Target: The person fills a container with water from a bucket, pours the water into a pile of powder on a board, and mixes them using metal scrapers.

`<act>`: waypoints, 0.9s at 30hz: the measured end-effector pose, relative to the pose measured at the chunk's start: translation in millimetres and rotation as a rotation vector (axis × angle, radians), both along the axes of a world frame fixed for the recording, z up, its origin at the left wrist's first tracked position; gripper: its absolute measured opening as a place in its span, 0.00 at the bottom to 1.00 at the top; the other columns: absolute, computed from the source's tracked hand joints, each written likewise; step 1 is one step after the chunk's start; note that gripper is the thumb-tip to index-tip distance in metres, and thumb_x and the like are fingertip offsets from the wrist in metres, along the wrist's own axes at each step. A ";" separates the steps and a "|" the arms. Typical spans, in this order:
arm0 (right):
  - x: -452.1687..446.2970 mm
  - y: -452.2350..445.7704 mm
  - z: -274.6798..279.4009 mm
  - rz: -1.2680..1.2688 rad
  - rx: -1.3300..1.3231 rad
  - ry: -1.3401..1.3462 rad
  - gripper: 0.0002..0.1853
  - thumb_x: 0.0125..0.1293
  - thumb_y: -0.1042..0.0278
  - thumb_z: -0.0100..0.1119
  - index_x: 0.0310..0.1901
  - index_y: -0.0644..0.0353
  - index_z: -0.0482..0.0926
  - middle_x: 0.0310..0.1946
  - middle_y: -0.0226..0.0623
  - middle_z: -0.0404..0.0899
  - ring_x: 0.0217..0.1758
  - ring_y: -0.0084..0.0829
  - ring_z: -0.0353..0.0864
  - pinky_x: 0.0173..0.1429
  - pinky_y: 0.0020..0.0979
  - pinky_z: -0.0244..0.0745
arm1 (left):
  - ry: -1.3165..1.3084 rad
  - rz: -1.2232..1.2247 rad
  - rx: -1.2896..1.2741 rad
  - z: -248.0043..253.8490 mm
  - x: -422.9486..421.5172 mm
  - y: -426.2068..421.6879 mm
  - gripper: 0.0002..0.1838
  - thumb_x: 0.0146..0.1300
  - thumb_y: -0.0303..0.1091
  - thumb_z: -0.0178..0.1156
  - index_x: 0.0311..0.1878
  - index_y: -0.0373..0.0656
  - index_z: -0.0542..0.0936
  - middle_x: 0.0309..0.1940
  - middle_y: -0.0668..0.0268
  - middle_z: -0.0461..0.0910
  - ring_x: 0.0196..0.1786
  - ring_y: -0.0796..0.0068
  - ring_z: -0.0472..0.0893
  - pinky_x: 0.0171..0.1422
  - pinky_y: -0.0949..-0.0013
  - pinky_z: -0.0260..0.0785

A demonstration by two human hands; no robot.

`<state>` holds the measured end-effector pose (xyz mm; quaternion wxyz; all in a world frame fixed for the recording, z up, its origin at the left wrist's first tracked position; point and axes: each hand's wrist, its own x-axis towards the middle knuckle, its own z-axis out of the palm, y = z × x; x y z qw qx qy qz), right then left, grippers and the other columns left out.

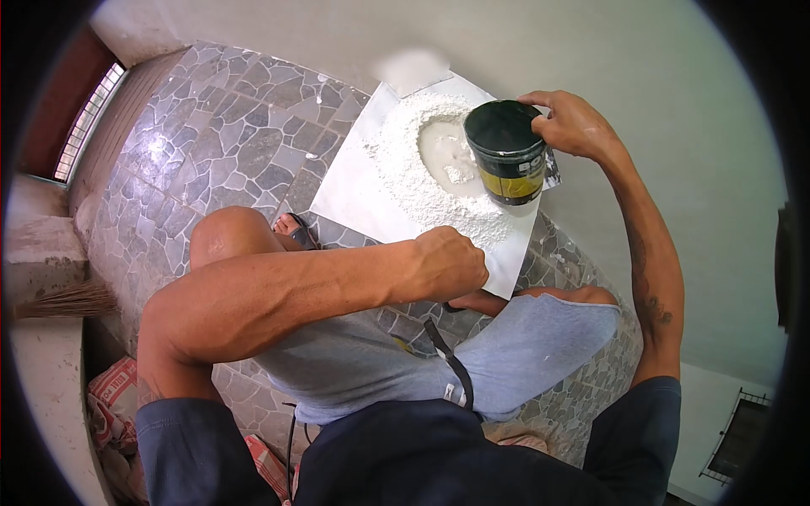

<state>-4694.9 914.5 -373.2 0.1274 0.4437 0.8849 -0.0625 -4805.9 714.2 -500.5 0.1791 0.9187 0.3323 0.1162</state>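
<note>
My right hand (pixel 574 125) grips the rim of a dark green paint can (pixel 510 177) with a yellow band on its label. The can is tilted a little, above the right side of a heap of white powder (pixel 396 139). Pale wet liquid (pixel 445 156) with a few white lumps lies in a hollow in the powder. Under the powder is a white board (pixel 350 194) on the floor. My left hand (pixel 451 261) is closed in a fist over the board's near edge, beside the powder. Whatever its fingers may hold is hidden.
Grey stone-patterned floor (pixel 245 126) surrounds the board, with white spots on it. A pale wall (pixel 658 93) rises behind the board and on the right. Red-and-white sacks (pixel 114 396) and a broom (pixel 67 299) are at the left. My bent knees flank the board's near side.
</note>
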 end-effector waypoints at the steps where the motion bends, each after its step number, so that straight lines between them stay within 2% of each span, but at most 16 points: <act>1: 0.1 0.9 -0.6 0.004 -0.006 0.005 0.29 0.53 0.71 0.52 0.60 0.62 0.81 0.54 0.53 0.84 0.55 0.48 0.85 0.65 0.41 0.75 | 0.003 0.000 -0.005 0.1 0.1 0.0 0.07 0.59 0.27 0.59 0.35 0.36 0.85 0.30 0.52 0.87 0.38 0.55 0.89 0.42 0.58 0.82; 19: -1.3 8.8 -3.1 0.036 -0.007 0.005 0.30 0.52 0.72 0.53 0.60 0.63 0.81 0.54 0.55 0.83 0.57 0.49 0.84 0.66 0.41 0.75 | -0.002 -0.004 0.000 0.0 -0.7 -0.7 0.07 0.59 0.27 0.59 0.34 0.37 0.85 0.30 0.53 0.86 0.39 0.56 0.89 0.42 0.58 0.82; 22: 0.8 14.5 -4.3 0.050 -0.009 -0.021 0.31 0.52 0.70 0.52 0.62 0.62 0.80 0.56 0.51 0.83 0.49 0.45 0.87 0.59 0.41 0.80 | 0.000 0.000 -0.014 -1.8 0.5 -0.6 0.07 0.59 0.27 0.58 0.34 0.37 0.85 0.30 0.53 0.87 0.39 0.56 0.89 0.43 0.58 0.82; 25: 0.1 12.6 -4.3 0.036 -0.001 -0.004 0.30 0.53 0.72 0.52 0.62 0.62 0.80 0.55 0.55 0.83 0.54 0.48 0.86 0.62 0.42 0.79 | -0.003 -0.004 -0.009 -1.5 0.0 -1.1 0.07 0.60 0.28 0.58 0.34 0.37 0.85 0.30 0.53 0.87 0.39 0.57 0.89 0.43 0.59 0.82; 27: -1.3 10.9 -1.6 0.022 -0.022 -0.003 0.31 0.52 0.72 0.52 0.62 0.63 0.80 0.54 0.53 0.84 0.49 0.46 0.87 0.59 0.41 0.80 | 0.000 -0.006 -0.001 -1.8 -0.2 -1.7 0.07 0.60 0.28 0.58 0.34 0.37 0.85 0.30 0.53 0.87 0.39 0.57 0.89 0.43 0.59 0.82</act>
